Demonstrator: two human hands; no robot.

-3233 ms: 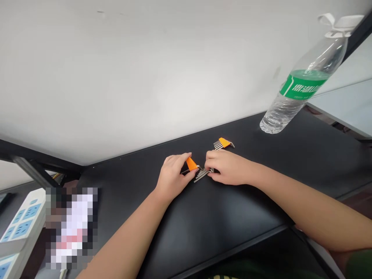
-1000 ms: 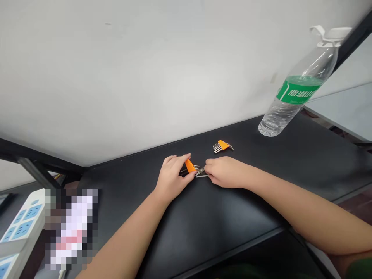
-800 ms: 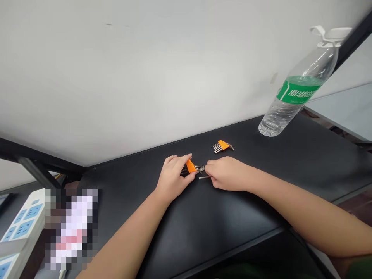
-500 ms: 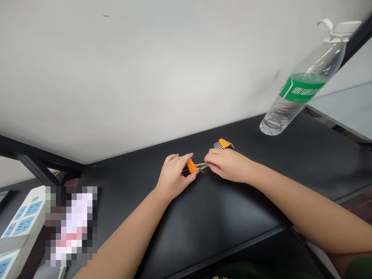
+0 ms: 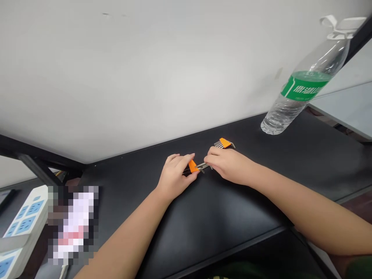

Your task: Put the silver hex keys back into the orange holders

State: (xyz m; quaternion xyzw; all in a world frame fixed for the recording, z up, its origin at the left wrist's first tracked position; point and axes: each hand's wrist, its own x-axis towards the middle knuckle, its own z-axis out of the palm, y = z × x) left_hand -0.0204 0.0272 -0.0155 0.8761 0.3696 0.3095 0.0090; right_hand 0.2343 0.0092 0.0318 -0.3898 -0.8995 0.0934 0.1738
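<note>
An orange holder (image 5: 193, 166) is pinched between the thumb and fingers of my left hand (image 5: 175, 173), low over the black table. My right hand (image 5: 228, 162) lies just to the right, its fingertips closed on thin metal hex keys (image 5: 205, 165) whose left ends meet the orange holder. Some bent key ends show under the right fingertips. Beyond the right hand, a second orange holder (image 5: 225, 143) with several metal keys through it rests on the table. How far the keys sit inside the first holder is too small to tell.
A large water bottle (image 5: 305, 85) with a green label stands at the back right by the wall. At the left are a white power strip (image 5: 28, 219) and a blurred-out phone-like object (image 5: 76, 223). A black frame bar (image 5: 40, 170) rises behind them.
The metal keys in my right fingers have shifted slightly, with their bent ends now showing below the fingertips. My left hand has kept its grip on the orange holder.
</note>
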